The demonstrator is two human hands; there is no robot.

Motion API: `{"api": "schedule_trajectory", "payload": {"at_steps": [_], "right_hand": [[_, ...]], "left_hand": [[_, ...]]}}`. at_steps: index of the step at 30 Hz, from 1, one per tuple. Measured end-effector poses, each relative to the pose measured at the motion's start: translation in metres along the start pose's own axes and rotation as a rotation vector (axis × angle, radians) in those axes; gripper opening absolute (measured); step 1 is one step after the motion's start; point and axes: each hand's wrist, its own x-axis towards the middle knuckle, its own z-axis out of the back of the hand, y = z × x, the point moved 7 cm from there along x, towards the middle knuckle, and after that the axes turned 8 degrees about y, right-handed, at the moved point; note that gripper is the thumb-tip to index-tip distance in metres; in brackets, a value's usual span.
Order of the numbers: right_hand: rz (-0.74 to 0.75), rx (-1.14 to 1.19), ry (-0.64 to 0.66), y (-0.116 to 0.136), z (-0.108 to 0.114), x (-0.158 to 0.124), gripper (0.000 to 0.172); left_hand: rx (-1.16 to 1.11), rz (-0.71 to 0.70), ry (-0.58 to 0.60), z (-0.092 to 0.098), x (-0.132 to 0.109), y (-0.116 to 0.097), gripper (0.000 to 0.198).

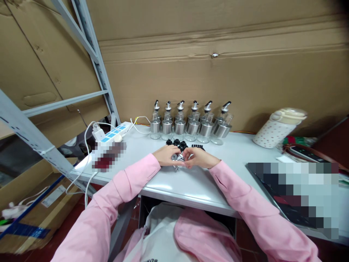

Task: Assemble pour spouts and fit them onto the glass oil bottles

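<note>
My left hand (pixel 165 155) and my right hand (pixel 201 158) meet low over the table near its front edge. Small shiny silver pour spouts (pixel 177 158) lie between them, partly covered by the fingers. The left fingers curl round these metal pieces. Thumb and forefinger of the right hand close on the same cluster from the other side; exactly which piece each hand grips is hard to see. Just beyond the fingertips sit black stoppers (pixel 176 142) in a bunch, with a row of small black parts (pixel 197 146) to their right.
Behind stand several glass bottles with steel sleeves (pixel 179 127), the back ones topped with pourers (pixel 195 105). A power strip (pixel 116 131) with white cables is at left, a spotted flask (pixel 278 127) at right. Metal shelving (pixel 100 72) and a carton (pixel 54 207) flank the table (pixel 174 189).
</note>
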Motion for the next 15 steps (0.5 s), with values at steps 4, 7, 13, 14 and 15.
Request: {"api": "schedule_trajectory", "payload": {"at_steps": [4,7,13,14,15], "right_hand": [[0.016,-0.032,0.031,0.000,-0.001,-0.001,0.042],[0.043,-0.021,0.007,0.005,0.008,-0.004,0.046],[0.144,0.060,-0.197,0.028,0.034,-0.029,0.043],[0.183,0.070,-0.235,0.033,0.035,-0.036,0.042],[0.220,0.074,-0.266,0.037,0.035,-0.043,0.041]], "left_hand": [[-0.021,-0.026,0.009,-0.002,-0.002,0.003,0.034],[-0.016,-0.023,0.021,-0.004,-0.002,0.007,0.032],[-0.062,-0.094,-0.231,0.035,-0.013,-0.017,0.039],[-0.075,-0.105,-0.317,0.045,-0.020,-0.028,0.039],[-0.097,-0.117,-0.395,0.052,-0.028,-0.039,0.037]]}}
